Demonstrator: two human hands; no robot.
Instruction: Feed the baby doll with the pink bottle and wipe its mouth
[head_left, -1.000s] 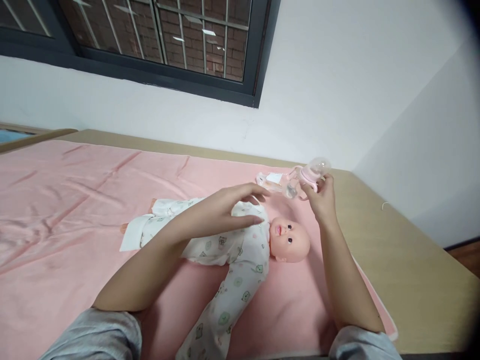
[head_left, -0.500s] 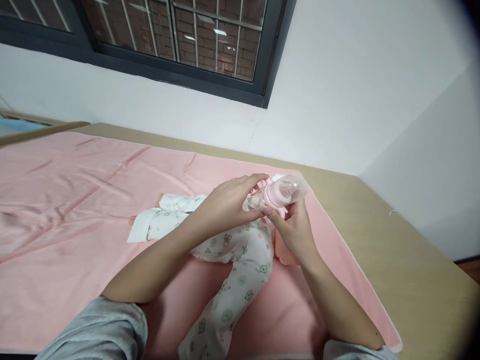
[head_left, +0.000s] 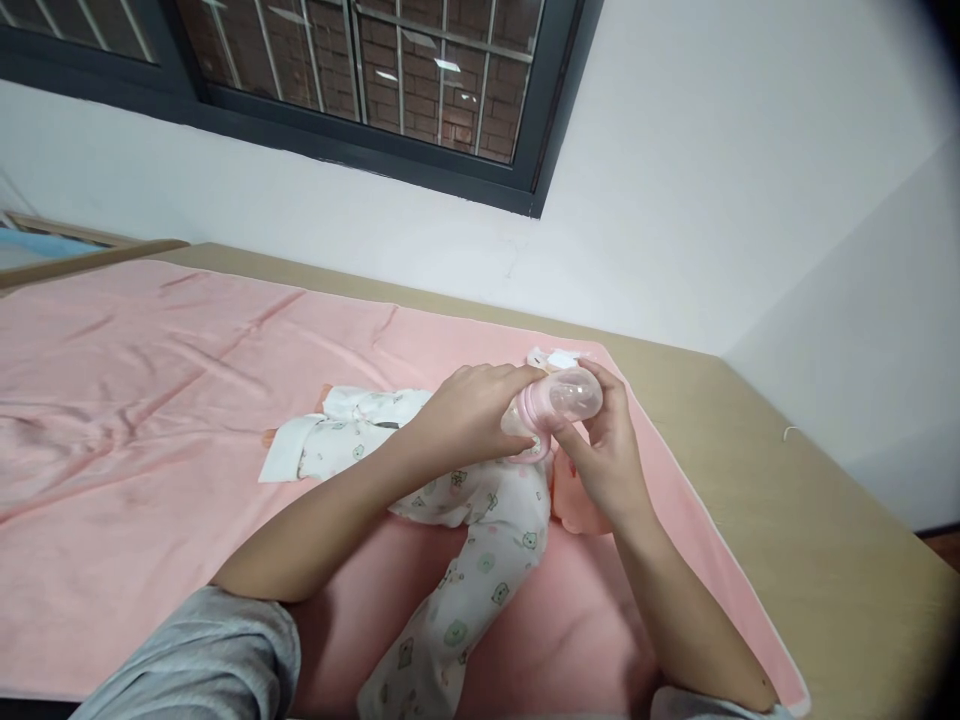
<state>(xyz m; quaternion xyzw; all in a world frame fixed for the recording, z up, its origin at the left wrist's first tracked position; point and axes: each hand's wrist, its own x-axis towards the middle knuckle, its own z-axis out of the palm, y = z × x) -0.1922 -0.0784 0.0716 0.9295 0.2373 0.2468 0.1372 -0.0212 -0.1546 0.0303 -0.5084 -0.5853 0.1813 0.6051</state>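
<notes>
A baby bottle (head_left: 534, 408) with a pink collar and pink handle is held up, tilted to the right. My left hand (head_left: 472, 410) wraps round its body. On the clear domed cap (head_left: 579, 394), which sits over the teat end, my right hand (head_left: 604, 450) has its thumb and fingers closed. Underneath lies a baby doll in a white suit (head_left: 487, 510) printed with small animals. Its orange-pink head (head_left: 574, 495) shows partly below my right hand. White cloth (head_left: 562, 360) shows just beyond the bottle.
A pink sheet (head_left: 187, 400) with creases covers much of the wooden tabletop (head_left: 765, 480). Behind it rises a white wall (head_left: 660, 180) with a dark-framed barred window (head_left: 420, 150). At the far left stands a wooden-edged surface with something blue (head_left: 45, 245).
My right hand has shifted from the collar area up round the clear cap. The bottle has moved slightly down and turned a little. The view has shifted slightly.
</notes>
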